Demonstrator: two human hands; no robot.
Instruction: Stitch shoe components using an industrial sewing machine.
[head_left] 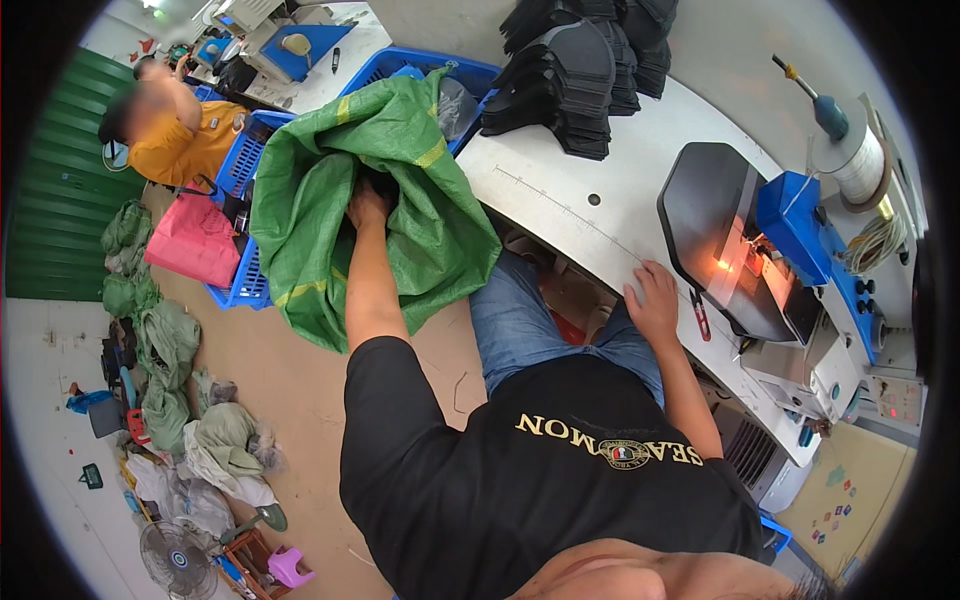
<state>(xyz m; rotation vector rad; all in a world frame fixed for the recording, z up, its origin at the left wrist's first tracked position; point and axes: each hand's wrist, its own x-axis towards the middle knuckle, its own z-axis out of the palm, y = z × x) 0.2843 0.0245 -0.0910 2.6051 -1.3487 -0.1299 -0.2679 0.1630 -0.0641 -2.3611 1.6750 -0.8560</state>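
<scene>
My left arm reaches into the mouth of a large green woven sack (310,220) with yellow stripes. Only the back of my left hand (368,205) shows there; its fingers vanish into the sack's dark inside, so what they touch is hidden. On the front edge of the white sewing table (560,210) rests my right hand (653,300), fingers stretched out and holding nothing. Just beyond that hand lie small red-handled thread snips (701,316). A blue sewing machine (800,230) with its lamp lit stands at the right, by a dark angled plate (705,205).
Stacks of dark fabric pieces (570,80) stand at the table's back. Blue baskets (245,280) and a pink bag (195,235) are beside the sack. A person in orange (190,130) sits at far left. Sacks (225,440) and a fan (178,560) line the left floor.
</scene>
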